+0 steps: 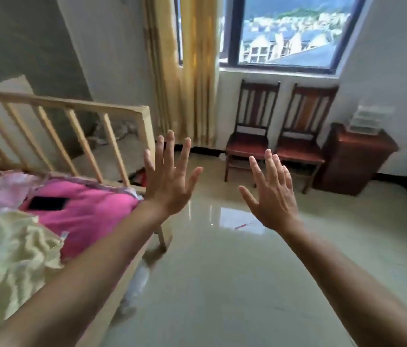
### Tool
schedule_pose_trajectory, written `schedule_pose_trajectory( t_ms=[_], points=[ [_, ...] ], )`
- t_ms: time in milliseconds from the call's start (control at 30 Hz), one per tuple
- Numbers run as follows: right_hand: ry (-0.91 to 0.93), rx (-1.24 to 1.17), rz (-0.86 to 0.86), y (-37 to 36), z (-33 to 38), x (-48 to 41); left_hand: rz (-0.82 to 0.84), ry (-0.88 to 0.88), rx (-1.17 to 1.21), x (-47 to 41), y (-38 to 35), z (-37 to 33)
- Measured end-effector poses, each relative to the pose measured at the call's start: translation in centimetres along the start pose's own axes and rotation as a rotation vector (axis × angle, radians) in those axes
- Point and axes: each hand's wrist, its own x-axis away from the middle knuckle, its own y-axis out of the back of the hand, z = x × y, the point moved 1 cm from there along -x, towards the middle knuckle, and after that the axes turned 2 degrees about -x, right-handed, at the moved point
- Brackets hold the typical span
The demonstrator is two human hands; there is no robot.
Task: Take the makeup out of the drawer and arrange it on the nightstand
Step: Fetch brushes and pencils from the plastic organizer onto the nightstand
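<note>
Both my arms stretch out in front of me over the floor. My left hand (pixel 169 181) is raised with its fingers spread wide and holds nothing. My right hand (pixel 273 194) is raised beside it, fingers straight, also holding nothing. A dark red-brown nightstand (pixel 355 164) stands far off against the right wall, well beyond both hands. On its top sits a clear plastic drawer box (pixel 370 118). No makeup shows from here.
A wooden bed (pixel 72 136) with slatted rail fills the left, with pink bedding, a yellow blanket and a black phone (pixel 47 203) on it. Two wooden chairs (pixel 277 136) stand under the window. Yellow curtains (pixel 187 71) hang at centre. Glossy tiled floor (pixel 235 271) lies ahead.
</note>
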Motion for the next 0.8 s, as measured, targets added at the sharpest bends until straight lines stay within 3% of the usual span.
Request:
schedule_pose_trajectory(
  t_ms=[133, 267, 433, 800],
  points=[
    [-0.213, 0.111, -0.050, 3.0, -13.6, 0.7, 0.028, -0.269, 0.117, -8.7, -6.3, -12.2],
    [-0.392, 0.186, -0.103, 4.4, -26.0, 1.8, 0.060, -0.424, 0.173, -15.2, -12.3, -23.7],
    [-0.532, 0.186, -0.061, 3.7, -39.9, -1.1, 0.123, -0.483, 0.132, -22.7, -19.5, -34.5],
    [-0.541, 0.221, 0.001, 2.7, -62.5, -14.1, 0.103, -0.460, 0.168, -41.7, -29.4, -48.9]
  ],
)
